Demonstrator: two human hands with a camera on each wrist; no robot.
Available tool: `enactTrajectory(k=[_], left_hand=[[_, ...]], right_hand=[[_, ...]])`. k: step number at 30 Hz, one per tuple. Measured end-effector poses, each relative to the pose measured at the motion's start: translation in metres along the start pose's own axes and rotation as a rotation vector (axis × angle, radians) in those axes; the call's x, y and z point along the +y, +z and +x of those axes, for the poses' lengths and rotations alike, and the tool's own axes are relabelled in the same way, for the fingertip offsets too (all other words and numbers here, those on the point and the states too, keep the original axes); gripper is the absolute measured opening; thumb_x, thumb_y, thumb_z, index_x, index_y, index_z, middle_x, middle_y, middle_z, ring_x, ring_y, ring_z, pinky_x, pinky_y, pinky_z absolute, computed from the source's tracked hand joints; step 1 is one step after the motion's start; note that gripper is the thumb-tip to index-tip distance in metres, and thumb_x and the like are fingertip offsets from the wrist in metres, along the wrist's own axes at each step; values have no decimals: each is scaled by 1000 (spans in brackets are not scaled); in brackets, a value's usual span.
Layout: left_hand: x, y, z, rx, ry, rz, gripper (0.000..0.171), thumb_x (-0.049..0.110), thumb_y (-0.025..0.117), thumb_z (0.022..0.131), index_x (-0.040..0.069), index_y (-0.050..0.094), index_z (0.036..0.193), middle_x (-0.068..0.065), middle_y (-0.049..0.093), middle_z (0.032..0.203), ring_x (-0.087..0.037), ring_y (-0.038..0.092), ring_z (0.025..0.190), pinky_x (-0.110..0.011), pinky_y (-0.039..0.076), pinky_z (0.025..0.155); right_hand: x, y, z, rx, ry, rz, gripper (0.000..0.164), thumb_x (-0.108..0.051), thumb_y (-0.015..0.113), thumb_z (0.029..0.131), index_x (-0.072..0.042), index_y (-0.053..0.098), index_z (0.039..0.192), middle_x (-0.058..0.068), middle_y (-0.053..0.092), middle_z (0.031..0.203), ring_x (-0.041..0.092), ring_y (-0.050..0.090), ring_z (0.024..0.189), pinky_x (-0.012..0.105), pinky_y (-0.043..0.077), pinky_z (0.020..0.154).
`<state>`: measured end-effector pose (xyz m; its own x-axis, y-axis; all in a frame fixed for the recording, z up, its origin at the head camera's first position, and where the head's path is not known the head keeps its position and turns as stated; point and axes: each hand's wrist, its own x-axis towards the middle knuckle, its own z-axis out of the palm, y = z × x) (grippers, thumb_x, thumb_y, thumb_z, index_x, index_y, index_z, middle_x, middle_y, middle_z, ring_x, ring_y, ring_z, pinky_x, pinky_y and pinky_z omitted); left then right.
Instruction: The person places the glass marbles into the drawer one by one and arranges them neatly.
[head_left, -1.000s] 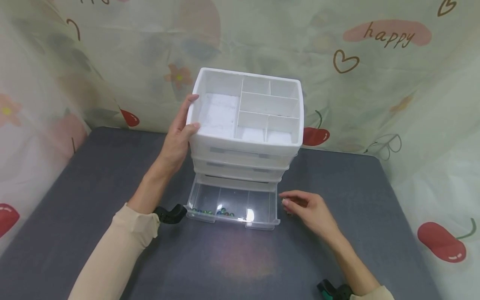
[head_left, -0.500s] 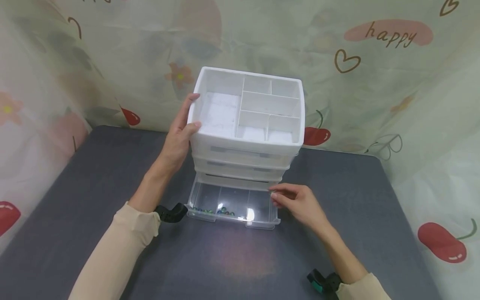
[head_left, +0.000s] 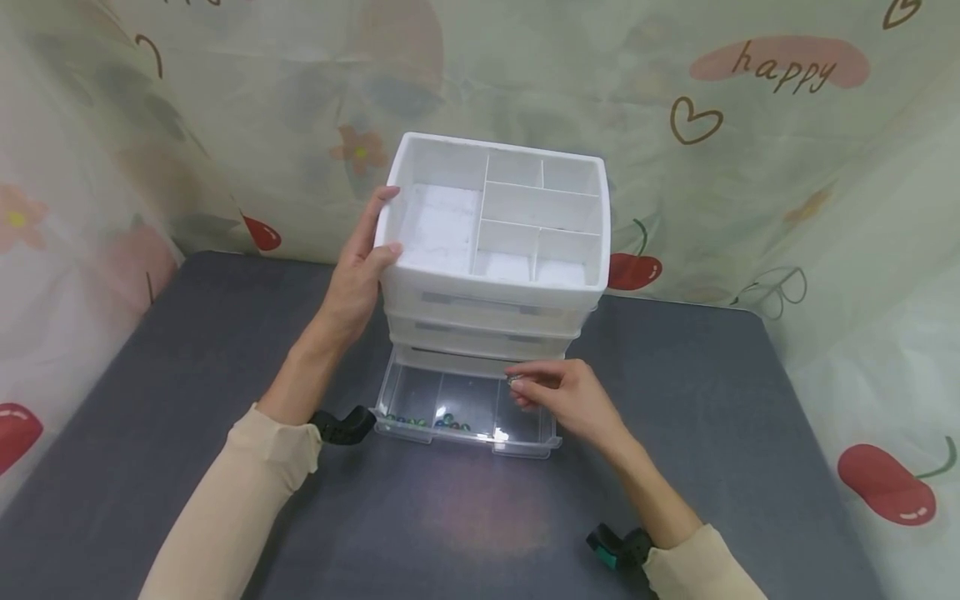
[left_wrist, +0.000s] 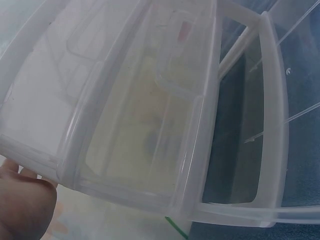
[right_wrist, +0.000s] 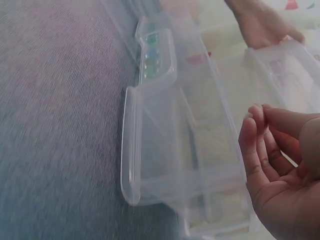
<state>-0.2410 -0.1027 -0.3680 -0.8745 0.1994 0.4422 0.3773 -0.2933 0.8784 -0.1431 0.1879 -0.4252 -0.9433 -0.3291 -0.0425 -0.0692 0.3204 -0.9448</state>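
Note:
My left hand (head_left: pixel 352 287) grips the left rim of a white plastic drawer unit (head_left: pixel 491 292), thumb and finger over the edge. Its bottom drawer (head_left: pixel 551 442), clear and split into three compartments, is pulled out towards me. Marbles (head_left: pixel 450 423) lie in the middle compartment, and more green and blue ones (head_left: pixel 405 422) in the left. Over the drawer's right side, my right hand (head_left: pixel 577 404) pinches a small shiny thing (head_left: pixel 513 379) between thumb and fingertips; its kind is too small to tell. In the right wrist view the fingertips (right_wrist: pixel 256 112) hide it.
The unit's top is an open divided tray (head_left: pixel 438 229). Two upper drawers (head_left: pixel 487 337) are pushed in. A dark grey table (head_left: pixel 712 400) lies beneath, with a patterned curtain (head_left: pixel 300 125) behind and at both sides.
My right hand has moved left and slightly away from me, from beside the drawer to above its right compartment, still pinching the small thing. The left hand keeps its hold on the unit.

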Motion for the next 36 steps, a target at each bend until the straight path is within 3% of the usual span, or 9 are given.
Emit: enactTrajectory(k=[9, 17, 23, 36], left_hand=[[-1, 1, 0, 0, 7, -9, 61, 0, 41, 93, 15, 35, 152, 4, 26, 157, -20, 29, 133, -35, 26, 104], [-1, 0, 0, 6, 6, -13, 60, 0, 41, 94, 16, 36, 152, 5, 26, 157, -19, 29, 132, -34, 28, 103], [-2, -1, 0, 7, 4, -14, 60, -2, 40, 94, 18, 37, 151, 2, 28, 156, -20, 31, 129, -36, 29, 101], [-3, -1, 0, 14, -2, -17, 60, 0, 41, 93, 20, 38, 150, -2, 28, 156, -21, 34, 125, -35, 34, 95]], right_hand=[[-4, 16, 14, -57, 20, -15, 28, -11, 70, 92, 5, 71, 114, 21, 73, 90, 26, 71, 78, 36, 57, 72], [-5, 27, 26, -18, 133, 0, 27, -12, 69, 94, 1, 72, 117, 20, 73, 95, 26, 71, 82, 45, 55, 79], [-1, 36, 36, 6, 182, 70, 26, -7, 68, 93, 4, 71, 116, 22, 73, 94, 22, 71, 80, 43, 56, 78], [10, 55, 48, 28, 228, -1, 23, -3, 68, 91, 5, 72, 112, 17, 74, 86, 13, 69, 69, 29, 56, 68]])
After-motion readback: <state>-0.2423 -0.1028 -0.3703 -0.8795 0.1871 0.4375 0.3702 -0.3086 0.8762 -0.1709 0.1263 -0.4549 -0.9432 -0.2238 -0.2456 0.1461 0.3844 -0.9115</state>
